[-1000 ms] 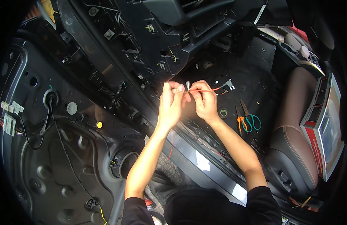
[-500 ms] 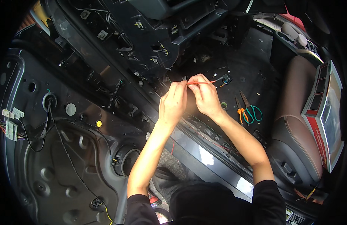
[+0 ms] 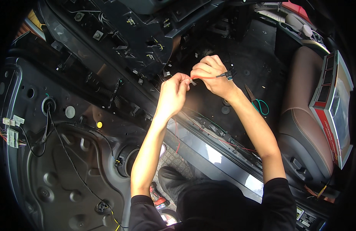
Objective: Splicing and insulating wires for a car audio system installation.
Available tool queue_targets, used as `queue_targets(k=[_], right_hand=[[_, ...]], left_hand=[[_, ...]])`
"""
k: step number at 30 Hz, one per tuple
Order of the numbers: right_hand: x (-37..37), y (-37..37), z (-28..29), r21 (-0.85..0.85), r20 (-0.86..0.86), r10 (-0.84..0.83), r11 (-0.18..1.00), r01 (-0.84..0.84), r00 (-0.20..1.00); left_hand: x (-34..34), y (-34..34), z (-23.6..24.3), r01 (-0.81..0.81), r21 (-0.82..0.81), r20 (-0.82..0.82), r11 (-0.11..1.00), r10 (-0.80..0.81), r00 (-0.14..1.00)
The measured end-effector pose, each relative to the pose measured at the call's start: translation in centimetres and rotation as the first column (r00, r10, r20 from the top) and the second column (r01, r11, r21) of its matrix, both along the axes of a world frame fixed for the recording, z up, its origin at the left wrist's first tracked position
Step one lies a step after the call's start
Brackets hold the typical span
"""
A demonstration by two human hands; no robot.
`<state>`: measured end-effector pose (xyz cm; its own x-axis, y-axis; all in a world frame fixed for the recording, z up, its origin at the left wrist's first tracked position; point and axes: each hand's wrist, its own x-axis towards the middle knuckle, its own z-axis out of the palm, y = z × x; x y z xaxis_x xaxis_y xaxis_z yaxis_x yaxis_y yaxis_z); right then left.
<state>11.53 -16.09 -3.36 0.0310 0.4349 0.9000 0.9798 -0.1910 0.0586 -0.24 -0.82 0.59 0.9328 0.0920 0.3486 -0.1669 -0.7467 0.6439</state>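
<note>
My left hand (image 3: 172, 94) pinches the bared, frayed end of a red wire (image 3: 204, 77) between thumb and fingertips. My right hand (image 3: 214, 79) is curled just right of it, gripping the same wire, which runs across its fingers to a small black fuse-holder-like connector (image 3: 228, 75). The two sets of fingertips are close together over the car's footwell. Teal-handled scissors (image 3: 260, 107) lie on the dark floor beside my right forearm, which hides part of that floor.
Around me are an open door (image 3: 58, 173) with trailing wires and connectors, the dismantled dash (image 3: 147, 23), a sill (image 3: 195, 144) with loose wires, and a brown seat (image 3: 301, 84) bearing a flat box (image 3: 320, 100). A red tool (image 3: 159, 200) lies below by my leg.
Both hands have moved slightly upward, my right one turning and rising higher with its fingers more curled. The red wire and its connector shifted with them. My right forearm now covers the orange-handled tool.
</note>
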Motion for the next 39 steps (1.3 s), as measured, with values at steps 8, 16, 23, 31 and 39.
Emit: queue_targets(k=[8,16,23,31,39], right_hand=[[-2.9,3.0,-2.7,0.506,-0.277,0.228,0.86,-0.06,0.933],[-1.9,2.9,-2.4,0.47,-0.087,0.029,0.883,0.015,0.996],[-1.4,2.4,-2.3,0.493,-0.048,-0.006,0.87,0.029,0.999],[-1.1,2.9,-2.4,0.503,-0.077,0.068,0.864,-0.02,0.995],[-2.4,3.7,-3.2,0.514,-0.189,0.146,0.858,-0.029,0.971]], left_hand=[[-0.1,0.7,0.9,0.025,-0.675,-0.149,0.738,-0.169,0.974],[0.1,0.2,1.3,0.062,-0.664,-0.071,0.745,-0.146,0.987],[0.7,0.2,1.5,0.099,-0.557,-0.089,0.825,-0.178,0.98],[1.0,-0.1,2.5,0.098,-0.593,-0.134,0.799,-0.218,0.967],[1.0,-0.3,1.1,0.125,-0.721,-0.09,0.682,-0.271,0.958]])
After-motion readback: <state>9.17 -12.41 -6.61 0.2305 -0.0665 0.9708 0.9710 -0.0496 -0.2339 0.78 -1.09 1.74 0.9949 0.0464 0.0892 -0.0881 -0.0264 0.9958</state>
